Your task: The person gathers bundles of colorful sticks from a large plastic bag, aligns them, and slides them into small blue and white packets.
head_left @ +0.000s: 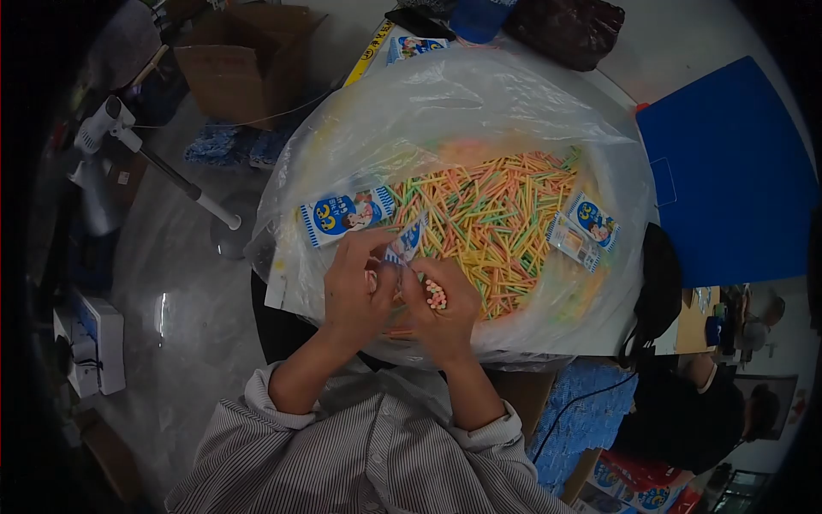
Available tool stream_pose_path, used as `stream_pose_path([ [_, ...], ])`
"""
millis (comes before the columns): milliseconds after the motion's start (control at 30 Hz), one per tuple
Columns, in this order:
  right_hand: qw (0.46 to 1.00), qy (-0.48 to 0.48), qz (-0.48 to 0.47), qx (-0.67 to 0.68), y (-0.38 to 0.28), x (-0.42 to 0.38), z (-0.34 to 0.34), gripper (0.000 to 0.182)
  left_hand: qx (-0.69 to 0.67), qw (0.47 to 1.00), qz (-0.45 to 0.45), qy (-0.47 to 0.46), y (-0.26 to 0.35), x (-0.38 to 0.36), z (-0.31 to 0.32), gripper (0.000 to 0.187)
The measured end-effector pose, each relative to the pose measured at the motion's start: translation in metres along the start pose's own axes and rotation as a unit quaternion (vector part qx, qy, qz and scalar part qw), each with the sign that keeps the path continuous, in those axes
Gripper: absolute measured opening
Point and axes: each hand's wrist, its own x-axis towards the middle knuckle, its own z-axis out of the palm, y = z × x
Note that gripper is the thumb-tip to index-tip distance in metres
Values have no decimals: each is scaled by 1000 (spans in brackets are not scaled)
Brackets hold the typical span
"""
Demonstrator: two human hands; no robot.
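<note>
A large clear plastic bag (342, 128) lies spread open on the table, heaped with thin pastel candy sticks (479, 231) in pink, yellow, orange and green. Over its near side, my left hand (355, 287) is closed in a pinch on a small blue-and-white packet (408, 240). Something pinkish shows between its fingers, too covered to make out. My right hand (449, 304) is wrapped around a bundle of candy sticks (436, 295), ends showing, its thumb close to the packet. A larger printed pouch (347, 214) lies left of the heap; two small packets (586, 227) lie at its right.
A blue panel or bin (728, 171) stands right of the table. Beyond the far edge are a dark red bag (569, 30) and a blue container (479, 19). On the floor at left are a cardboard box (244, 64) and a stand fan (184, 176). Another person (685, 411) is at lower right.
</note>
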Motion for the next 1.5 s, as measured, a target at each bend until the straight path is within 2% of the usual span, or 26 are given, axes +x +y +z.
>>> stream_pose_path([
  [67,992,73,-48,-90,4,6,-4,7,87,994,22,-66,-2,0,-5,28],
  [100,992,73,-49,-90,7,7,-5,7,87,994,23,-66,-2,0,-5,28],
  [167,994,74,34,-79,15,9,-8,7,129,980,133,-68,-4,2,-2,26],
  [200,994,76,32,-78,12,12,-10,7,129,980,135,-68,-4,5,-2,26],
  [267,988,0,154,-22,3,18,-16,7,111,978,163,-65,-5,12,-4,22],
  [300,988,1,151,-21,4,18,-20,7,113,977,167,-64,-3,15,-5,22],
  [367,981,-61,182,35,6,15,-29,8,130,978,157,-34,1,19,-7,18],
  [500,986,-66,137,-68,-9,12,-37,13,145,975,166,-14,-4,23,-5,18],
  [567,974,-149,61,-157,-12,13,-40,26,160,972,173,-8,-3,24,-1,17],
  [600,974,-147,63,-158,-16,14,-41,26,159,972,173,-12,-3,23,-1,17],
  [667,944,-216,101,-227,-22,21,-40,35,160,971,176,-30,-1,23,1,17],
  [700,944,-214,103,-228,-22,24,-41,35,158,971,176,-32,0,22,3,17],
  [767,920,-276,121,-252,-20,30,-42,39,157,969,186,-45,3,23,4,16],
  [1000,878,-323,136,-327,-18,54,-51,36,130,971,185,-82,9,17,11,15],
  [1067,833,-378,93,-394,-16,58,-53,32,157,959,199,-125,12,17,13,15],
  [1100,832,-379,95,-395,-17,60,-53,32,155,960,198,-125,12,16,14,15],
  [1167,792,-424,31,-438,-21,64,-52,28,118,965,172,-156,11,14,17,15],
  [1300,785,-444,15,-431,-9,67,-50,27,83,977,128,-150,7,11,19,14],
  [1367,724,-555,41,-407,-9,73,-47,28,47,989,31,-139,6,8,18,14],
  [1500,698,-599,79,-383,-15,84,-42,31,48,991,27,-121,3,7,18,13],
])
